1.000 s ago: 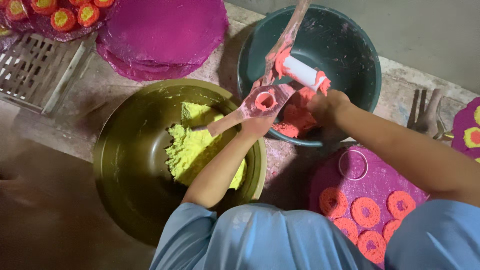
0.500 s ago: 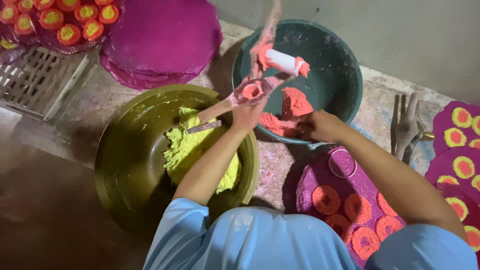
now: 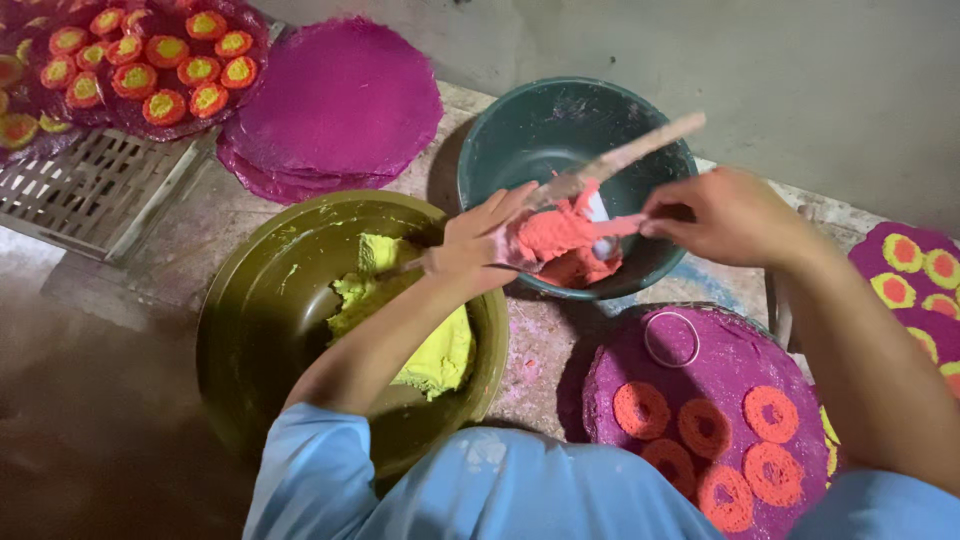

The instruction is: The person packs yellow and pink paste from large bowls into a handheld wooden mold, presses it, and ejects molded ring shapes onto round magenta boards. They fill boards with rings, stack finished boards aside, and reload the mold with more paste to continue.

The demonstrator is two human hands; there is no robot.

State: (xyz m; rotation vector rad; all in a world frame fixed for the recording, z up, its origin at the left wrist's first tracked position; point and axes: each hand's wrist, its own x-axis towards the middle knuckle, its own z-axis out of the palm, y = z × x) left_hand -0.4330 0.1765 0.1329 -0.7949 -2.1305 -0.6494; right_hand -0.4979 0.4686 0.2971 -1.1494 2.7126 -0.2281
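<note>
Over the rim of the teal bowl [image 3: 500, 150] we hold our left hand [image 3: 478, 245] palm up, fingers spread flat and cupped under a lump of orange-pink paste [image 3: 560, 240]; nothing is pinched, the paste simply rests on the hand. Our right hand [image 3: 725, 215] sits just right of that lump, fingers closed on the end of a small paste-smeared tool [image 3: 625, 225] whose tip meets the paste. A wooden stick [image 3: 640, 148] slants up from the lump, across the bowl. Below the left wrist lies the olive bowl [image 3: 255, 330] with yellow-green paste [image 3: 440, 350]. Beneath the right hand, a purple round tray [image 3: 625, 355] carries orange rings [image 3: 640, 408] and a thin ring cutter [image 3: 672, 339]
</note>
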